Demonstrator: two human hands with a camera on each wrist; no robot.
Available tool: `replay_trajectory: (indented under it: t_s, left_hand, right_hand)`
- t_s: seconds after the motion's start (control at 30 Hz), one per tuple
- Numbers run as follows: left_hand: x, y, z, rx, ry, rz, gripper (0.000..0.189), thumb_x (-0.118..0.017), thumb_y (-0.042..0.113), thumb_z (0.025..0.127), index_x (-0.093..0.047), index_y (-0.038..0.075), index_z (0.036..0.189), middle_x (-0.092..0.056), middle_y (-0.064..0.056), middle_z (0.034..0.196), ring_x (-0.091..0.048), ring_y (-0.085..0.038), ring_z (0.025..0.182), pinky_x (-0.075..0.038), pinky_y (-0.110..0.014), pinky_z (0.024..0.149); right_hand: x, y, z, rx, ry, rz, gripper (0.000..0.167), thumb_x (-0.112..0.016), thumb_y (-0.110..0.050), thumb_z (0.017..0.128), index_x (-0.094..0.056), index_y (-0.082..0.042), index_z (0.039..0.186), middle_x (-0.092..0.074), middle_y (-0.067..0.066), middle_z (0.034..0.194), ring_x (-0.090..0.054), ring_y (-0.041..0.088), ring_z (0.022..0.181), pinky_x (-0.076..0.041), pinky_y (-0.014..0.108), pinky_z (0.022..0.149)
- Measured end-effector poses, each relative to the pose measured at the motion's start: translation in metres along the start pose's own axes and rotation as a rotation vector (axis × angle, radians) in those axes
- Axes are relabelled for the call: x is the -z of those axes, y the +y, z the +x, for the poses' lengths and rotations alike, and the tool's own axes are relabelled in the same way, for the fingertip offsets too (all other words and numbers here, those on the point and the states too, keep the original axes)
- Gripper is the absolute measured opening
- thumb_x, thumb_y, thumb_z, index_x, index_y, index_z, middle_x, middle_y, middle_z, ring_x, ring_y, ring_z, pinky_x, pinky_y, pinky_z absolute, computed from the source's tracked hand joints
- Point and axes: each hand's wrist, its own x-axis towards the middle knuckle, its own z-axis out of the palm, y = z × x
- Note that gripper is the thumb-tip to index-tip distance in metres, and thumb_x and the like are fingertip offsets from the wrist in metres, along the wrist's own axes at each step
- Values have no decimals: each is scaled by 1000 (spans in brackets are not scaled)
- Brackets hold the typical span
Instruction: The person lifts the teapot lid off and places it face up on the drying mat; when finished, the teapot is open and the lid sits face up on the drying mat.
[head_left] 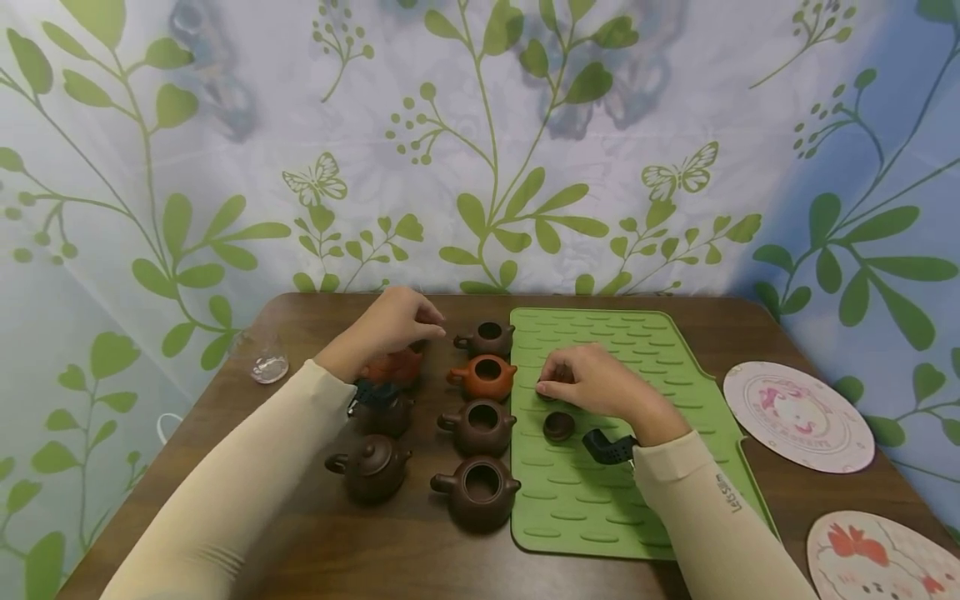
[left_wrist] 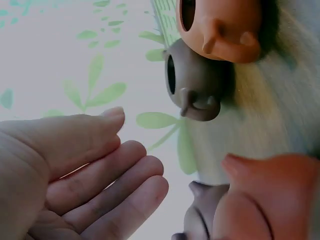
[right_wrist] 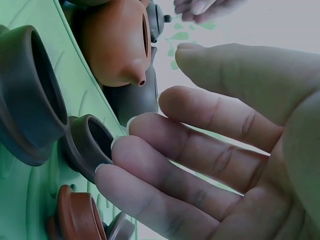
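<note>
My left hand (head_left: 397,321) hovers over the back of the left row of lidded teapots, beside a reddish-orange teapot (head_left: 393,368); in the left wrist view its thumb and fingers hold nothing. Lidless teapots form a second row: an orange one (head_left: 486,379), a dark one (head_left: 491,340) behind it and two brown ones in front. My right hand (head_left: 596,382) is over the green mat, fingers loosely extended and empty. Around it are teapot lids, hollow side up: a dark lid (head_left: 558,427) and, in the right wrist view, another dark lid (right_wrist: 90,145) and a reddish-brown lid (right_wrist: 82,215).
Nearest in the left row stands a brown lidded teapot (head_left: 371,468). A clear glass object (head_left: 270,367) is at the table's left edge. Two round printed mats, one pink (head_left: 798,417) and one with a red bow (head_left: 885,558), lie right. A patterned cloth hangs behind the table.
</note>
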Motion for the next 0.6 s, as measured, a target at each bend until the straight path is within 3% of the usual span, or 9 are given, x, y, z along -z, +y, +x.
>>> replay_trajectory:
  t_s: [0.13,0.3,0.4,0.5,0.6]
  left_hand:
    - [10,6,-26,-7,60,19,19,-79,24,99,-84,9,110,-78,3,100,-71,-16,88,-58,-41,79]
    - [17,5,-69,14,138,8,21,-79,26,99,-84,10,111,-76,4,86,-58,-12,62,-53,-40,68]
    - [18,-2,-95,25,193,-6,18,-79,26,99,-85,12,108,-76,6,84,-60,-9,63,-55,-39,68]
    - [17,-10,-121,14,247,-24,13,-81,25,98,-85,15,104,-77,8,92,-69,-7,76,-59,-37,69]
    - [13,-15,-145,8,263,-66,12,-81,25,97,-85,16,104,-77,8,93,-71,-8,77,-58,-34,66]
  right_hand:
    - [0,0,0,-5,-1,4,11,-73,-20,103,-76,-10,100,-72,1,88,-63,12,72,-54,39,68]
    - [-1,-3,2,5,2,6,10,-73,-20,103,-76,-11,99,-71,2,87,-63,13,72,-54,39,68]
    - [-2,-4,3,18,3,-1,10,-73,-21,103,-76,-13,98,-71,1,86,-63,13,71,-54,39,67]
    - [-3,-6,3,28,2,0,9,-73,-20,103,-76,-13,98,-70,1,86,-63,13,72,-54,38,67]
    - [-4,-9,4,43,5,0,8,-73,-19,103,-76,-14,97,-71,2,86,-63,13,72,-54,38,67]
